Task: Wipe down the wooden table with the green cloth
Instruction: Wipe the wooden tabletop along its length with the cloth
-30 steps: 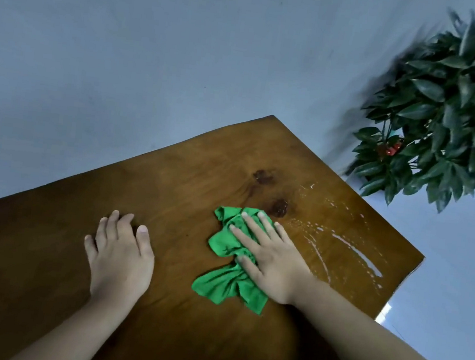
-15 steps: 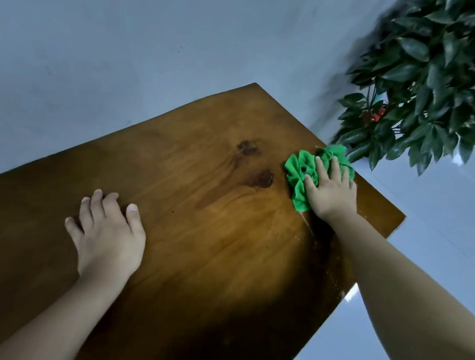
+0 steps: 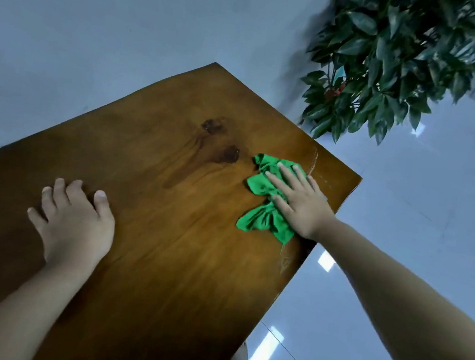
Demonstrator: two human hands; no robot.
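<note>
Green cloth [image 3: 266, 200] bunched up on the wooden table [image 3: 153, 215], near its right edge.

I see it crumpled and bright green, lying flat-pressed just right of two dark knots in the glossy brown top; faint streaks beside it are possibly moisture.

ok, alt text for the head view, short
A person's right hand presses a crumpled green cloth flat on a wooden table near its right edge, while the left hand rests palm-down on the wood. A leafy plant stands beyond the table's far corner.
</note>
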